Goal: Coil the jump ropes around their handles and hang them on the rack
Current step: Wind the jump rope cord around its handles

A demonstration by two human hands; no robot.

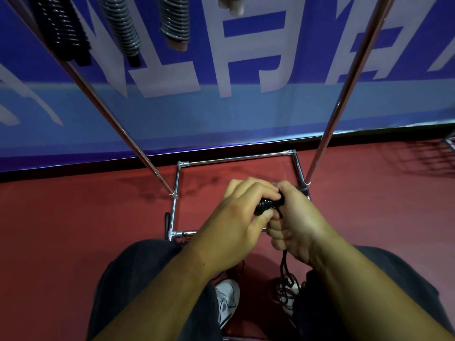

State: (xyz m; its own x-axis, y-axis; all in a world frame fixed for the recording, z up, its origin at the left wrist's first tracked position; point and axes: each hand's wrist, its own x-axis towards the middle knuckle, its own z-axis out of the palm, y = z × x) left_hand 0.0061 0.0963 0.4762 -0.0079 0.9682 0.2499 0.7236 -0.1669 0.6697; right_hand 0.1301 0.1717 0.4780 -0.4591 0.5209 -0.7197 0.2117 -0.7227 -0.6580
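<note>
Black, partly coiled jump rope (pixel 268 205) is gripped by left hand (pixel 234 220) and right hand (pixel 298 225). Its loose cord (pixel 285 267) trails floorward; chrome rack (pixel 234 159) beyond holds coiled ropes (pixel 123 28).

We find the scene dim and blue-tinted, with soft smudged shadows on the red floor (pixel 73 230), thin glints along the rack poles (pixel 344 94) splayed by wide-angle distortion, and the hanging coiled ropes (pixel 123 28) blurred at the top edge.

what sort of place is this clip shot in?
Probably a sports hall or gym: a red sports-style floor, a blue banner with large white characters along the wall, and a chrome rack with coiled jump ropes hanging from it.
</note>
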